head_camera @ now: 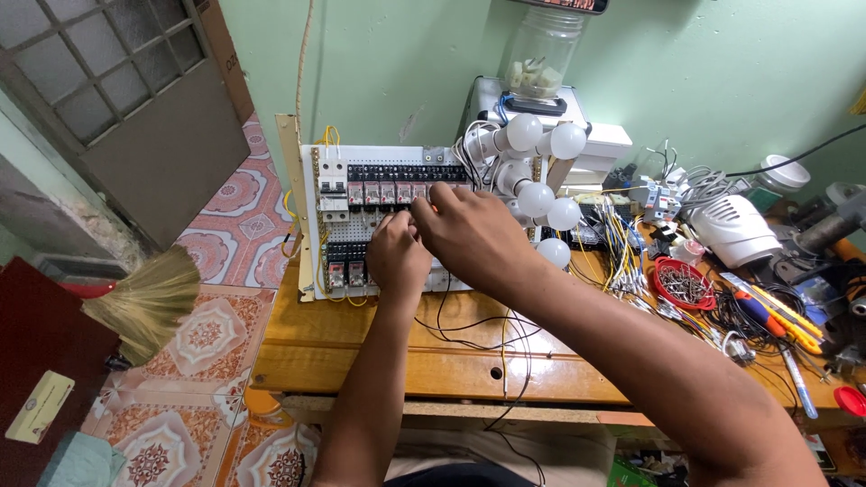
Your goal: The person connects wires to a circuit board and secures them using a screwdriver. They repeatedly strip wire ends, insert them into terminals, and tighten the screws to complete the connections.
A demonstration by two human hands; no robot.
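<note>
Here the white wiring panel [379, 216] serves as the landmark, lying flat on the wooden table [361, 352] so that its rows of parts face up toward the person working over it. Far left of the panel, off the table, a straw broom [149, 302] lies over the patterned floor tiles [216, 334]. At the panel's left end sit white circuit breakers [333, 185], and running right from them along the upper part is a row of black relays [397, 185]. The left hand [397, 257] rests on the middle of the panel, fingers curled down onto the parts beneath; whether they pinch anything I cannot tell, since the back of the hand hides them. The right hand [469, 230] crosses just above and to its right, fingertips pressed together at the relay row, apparently nipping something small and orange-tipped, perhaps a wire end, though it is too small to be sure. Black wires [469, 334] trail from the panel's lower edge across the table toward the person, loose enough to let the hands move. At the panel's right end a cluster of white bulbs [541, 171] stands up. Behind them is a clear plastic jar [541, 54] on white boxes. Further right lie a red bowl of small metal bits [683, 284], a white fan-like housing [735, 230] and yellow-handled tools [780, 316], within reach.
</note>
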